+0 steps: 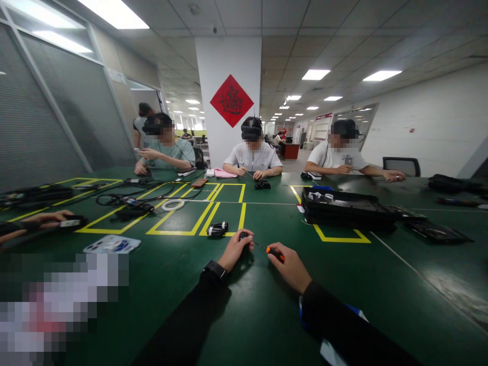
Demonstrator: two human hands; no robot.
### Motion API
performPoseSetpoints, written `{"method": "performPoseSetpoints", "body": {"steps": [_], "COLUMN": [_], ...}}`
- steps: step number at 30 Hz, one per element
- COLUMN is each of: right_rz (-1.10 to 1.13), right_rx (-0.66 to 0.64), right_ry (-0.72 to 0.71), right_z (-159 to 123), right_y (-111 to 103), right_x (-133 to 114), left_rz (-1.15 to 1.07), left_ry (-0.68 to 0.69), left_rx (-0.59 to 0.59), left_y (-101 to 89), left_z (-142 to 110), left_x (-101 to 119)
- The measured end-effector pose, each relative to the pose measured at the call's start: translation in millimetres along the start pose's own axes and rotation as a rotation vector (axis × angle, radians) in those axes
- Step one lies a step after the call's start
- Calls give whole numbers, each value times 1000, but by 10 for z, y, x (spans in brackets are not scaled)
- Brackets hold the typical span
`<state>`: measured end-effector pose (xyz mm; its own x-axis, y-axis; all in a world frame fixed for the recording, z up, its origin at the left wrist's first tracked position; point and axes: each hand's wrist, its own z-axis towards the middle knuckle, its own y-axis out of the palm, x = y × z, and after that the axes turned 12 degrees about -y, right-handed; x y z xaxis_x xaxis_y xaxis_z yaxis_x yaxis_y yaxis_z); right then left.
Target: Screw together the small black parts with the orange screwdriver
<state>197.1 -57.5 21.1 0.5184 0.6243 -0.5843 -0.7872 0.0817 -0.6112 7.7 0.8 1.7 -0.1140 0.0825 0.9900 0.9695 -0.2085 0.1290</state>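
Note:
My right hand [292,267] is closed around the orange and black handle of a screwdriver [276,254]. The thin shaft points left, toward my left hand [236,250]. Between the fingers of that hand is a small black part [244,235], mostly covered, so its kind is unclear. Whether the screwdriver's tip touches the part I cannot tell. Just beyond my left hand, a pair of short black cylinders with white bands [217,229] lies on the green table [267,325].
Yellow tape outlines [183,234] mark the table. A long black open case [343,206] stands at the right, with black cables [129,203] at the left. A phone [112,244] lies near left. Three people sit opposite; another person's hands [49,219] hold a black object at far left.

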Motion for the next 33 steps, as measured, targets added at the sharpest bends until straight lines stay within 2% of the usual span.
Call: {"method": "performPoseSetpoints", "body": {"steps": [3,11,19,24,29,33], "right_rz": [-10,-37,-124,-97,-75,-93], "right_rx": [-15,83,-75,-17,15,4], "right_ry": [16,-76,75,-3,26,-2], "right_z": [2,2,-24,-11,-14,-13], "right_y": [-1,13,8,23,43,54], "right_x": [21,11,45,115,189,219], "left_rz": [4,-32,45,69,125,166], "left_ry": [2,34,24,24,65,97], "left_rx": [-8,-8,6,20,3,13], "left_y": [-5,-9,13,26,48,64], "left_z": [7,32,4,-7,-15,-23], "left_x": [-15,-27,-3,22,35,31]}}
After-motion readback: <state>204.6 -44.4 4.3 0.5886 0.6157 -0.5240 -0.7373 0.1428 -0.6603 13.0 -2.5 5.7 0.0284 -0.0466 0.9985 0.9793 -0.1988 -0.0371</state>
